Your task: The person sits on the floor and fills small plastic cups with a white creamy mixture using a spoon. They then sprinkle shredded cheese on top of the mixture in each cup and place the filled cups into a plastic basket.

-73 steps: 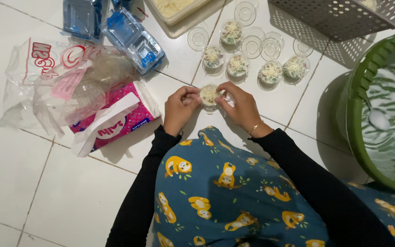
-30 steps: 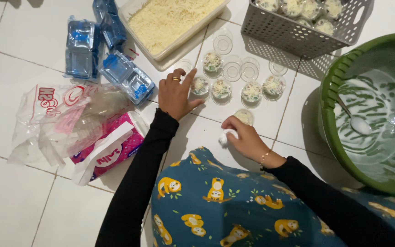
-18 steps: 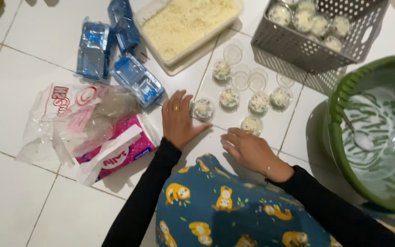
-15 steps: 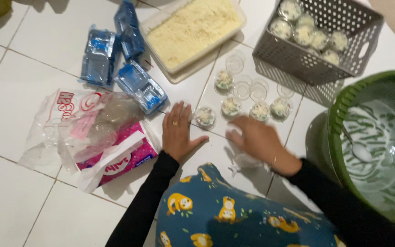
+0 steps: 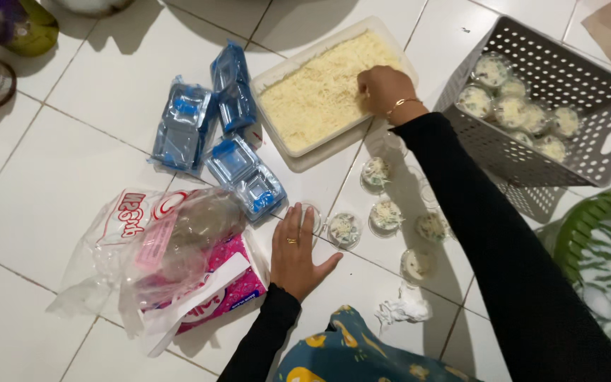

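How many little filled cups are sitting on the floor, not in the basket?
5. One filled cup is nearest the cheese tray, one below it, one by the left hand, one beside the sleeve, one lowest. The arm may hide more.

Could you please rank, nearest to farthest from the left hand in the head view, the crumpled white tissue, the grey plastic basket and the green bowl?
From the left hand:
1. Crumpled white tissue, just right of it.
2. Grey plastic basket, upper right.
3. Green bowl, right edge; close to the basket's distance.

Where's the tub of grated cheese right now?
In the head view the white tub of grated cheese sits on the floor at upper centre, between the blue packs and the grey basket; the right hand reaches into it.
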